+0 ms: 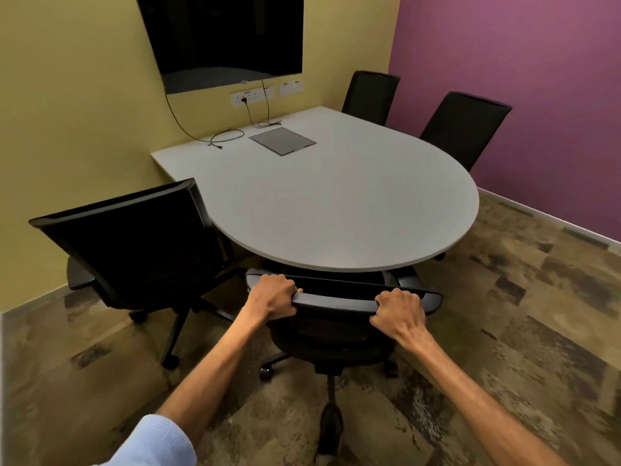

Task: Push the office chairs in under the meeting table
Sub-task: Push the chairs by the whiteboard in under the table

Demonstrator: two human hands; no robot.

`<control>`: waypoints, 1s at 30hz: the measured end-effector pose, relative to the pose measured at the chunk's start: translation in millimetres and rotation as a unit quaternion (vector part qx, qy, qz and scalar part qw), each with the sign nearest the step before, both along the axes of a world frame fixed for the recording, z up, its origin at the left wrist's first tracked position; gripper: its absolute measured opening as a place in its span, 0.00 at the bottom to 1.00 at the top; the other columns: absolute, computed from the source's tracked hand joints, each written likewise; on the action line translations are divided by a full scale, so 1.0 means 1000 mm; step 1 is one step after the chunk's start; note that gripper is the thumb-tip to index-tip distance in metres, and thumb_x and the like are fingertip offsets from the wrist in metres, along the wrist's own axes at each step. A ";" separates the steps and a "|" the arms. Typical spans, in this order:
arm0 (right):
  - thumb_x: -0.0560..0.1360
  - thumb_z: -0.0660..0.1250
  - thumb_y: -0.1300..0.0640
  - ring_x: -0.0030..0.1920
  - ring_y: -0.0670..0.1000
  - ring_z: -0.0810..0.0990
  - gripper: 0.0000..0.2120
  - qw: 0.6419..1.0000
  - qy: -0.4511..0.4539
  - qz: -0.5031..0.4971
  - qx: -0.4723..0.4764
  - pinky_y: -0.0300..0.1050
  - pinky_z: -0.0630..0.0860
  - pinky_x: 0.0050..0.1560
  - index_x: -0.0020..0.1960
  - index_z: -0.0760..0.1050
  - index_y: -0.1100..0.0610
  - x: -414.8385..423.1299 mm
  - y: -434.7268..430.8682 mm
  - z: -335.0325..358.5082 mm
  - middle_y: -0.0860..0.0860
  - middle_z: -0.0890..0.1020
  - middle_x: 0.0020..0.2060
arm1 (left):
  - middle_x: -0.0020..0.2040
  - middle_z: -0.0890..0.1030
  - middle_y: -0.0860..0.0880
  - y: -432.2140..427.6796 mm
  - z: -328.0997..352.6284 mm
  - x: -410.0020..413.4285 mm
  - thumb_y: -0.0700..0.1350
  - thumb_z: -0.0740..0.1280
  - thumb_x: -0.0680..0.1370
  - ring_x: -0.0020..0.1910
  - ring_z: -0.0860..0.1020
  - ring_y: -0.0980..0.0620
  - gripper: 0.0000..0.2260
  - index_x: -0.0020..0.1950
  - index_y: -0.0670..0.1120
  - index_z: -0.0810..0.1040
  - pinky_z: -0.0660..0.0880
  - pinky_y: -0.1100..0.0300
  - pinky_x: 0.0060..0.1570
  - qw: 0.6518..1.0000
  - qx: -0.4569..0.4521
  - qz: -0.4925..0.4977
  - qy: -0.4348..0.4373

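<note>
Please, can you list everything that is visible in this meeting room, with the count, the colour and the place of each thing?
meeting table: 1, light grey, centre, against the yellow wall
office chairs: 4, black; one at the near rounded end, one at left, two at far right
screen: 1, black, on the yellow wall
cables: several, black, from wall to tabletop
floor hatch plate: 1, grey, set in the tabletop
sockets: white, below the screen
left hand: gripping the near chair's backrest top
right hand: gripping the same backrest

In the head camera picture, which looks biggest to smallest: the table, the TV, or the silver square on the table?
1. Table, biggest.
2. TV, though its top is cut off.
3. Silver square, smallest.
The TV sits farther away, so real sizes are unsure.
</note>
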State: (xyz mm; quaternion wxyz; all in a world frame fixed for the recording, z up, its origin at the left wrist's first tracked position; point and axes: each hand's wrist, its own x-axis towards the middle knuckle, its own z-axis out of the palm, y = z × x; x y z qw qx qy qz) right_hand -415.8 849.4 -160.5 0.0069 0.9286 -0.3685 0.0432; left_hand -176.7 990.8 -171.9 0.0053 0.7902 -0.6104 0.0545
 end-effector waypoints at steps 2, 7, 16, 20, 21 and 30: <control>0.59 0.64 0.55 0.28 0.56 0.77 0.06 1.000 0.005 -0.001 0.000 0.42 0.64 0.29 0.27 0.68 0.55 0.009 -0.011 0.004 0.50 0.71 0.23 | 0.31 0.79 0.47 -0.011 0.003 0.007 0.51 0.60 0.76 0.33 0.78 0.44 0.15 0.33 0.46 0.77 0.63 0.57 0.33 1.000 -0.010 -0.002 0.007; 0.58 0.65 0.56 0.23 0.55 0.70 0.08 1.000 -0.009 0.000 -0.006 0.41 0.61 0.28 0.26 0.65 0.55 0.013 -0.023 -0.003 0.47 0.64 0.20 | 0.28 0.78 0.48 -0.025 -0.004 0.021 0.51 0.60 0.75 0.30 0.78 0.44 0.15 0.30 0.47 0.73 0.62 0.58 0.33 1.000 -0.018 -0.020 -0.002; 0.61 0.67 0.53 0.33 0.59 0.80 0.06 0.999 0.010 -0.022 -0.037 0.44 0.70 0.34 0.33 0.77 0.56 0.016 -0.070 -0.006 0.55 0.79 0.30 | 0.32 0.81 0.46 -0.077 0.000 0.020 0.51 0.62 0.75 0.34 0.79 0.42 0.14 0.33 0.47 0.76 0.64 0.57 0.34 0.999 -0.023 -0.029 0.008; 0.60 0.66 0.52 0.31 0.57 0.79 0.06 0.999 0.021 -0.026 -0.042 0.44 0.70 0.32 0.30 0.74 0.55 0.015 -0.106 -0.004 0.53 0.78 0.26 | 0.30 0.79 0.48 -0.107 0.000 0.016 0.51 0.61 0.76 0.31 0.78 0.45 0.14 0.31 0.49 0.69 0.64 0.58 0.33 0.999 -0.017 -0.022 0.029; 0.59 0.66 0.52 0.30 0.57 0.78 0.06 0.998 0.029 -0.022 -0.043 0.44 0.69 0.31 0.30 0.74 0.55 0.014 -0.114 -0.003 0.53 0.78 0.26 | 0.29 0.77 0.49 -0.112 0.001 0.016 0.51 0.61 0.76 0.29 0.76 0.46 0.15 0.30 0.49 0.67 0.64 0.58 0.32 0.999 -0.018 -0.023 0.033; 0.63 0.68 0.51 0.34 0.58 0.80 0.07 0.998 0.027 0.008 -0.051 0.46 0.70 0.35 0.35 0.79 0.55 0.025 -0.165 0.003 0.54 0.81 0.29 | 0.24 0.68 0.54 -0.144 0.008 0.012 0.50 0.61 0.77 0.24 0.71 0.50 0.16 0.30 0.49 0.67 0.64 0.59 0.30 0.999 -0.022 -0.012 0.045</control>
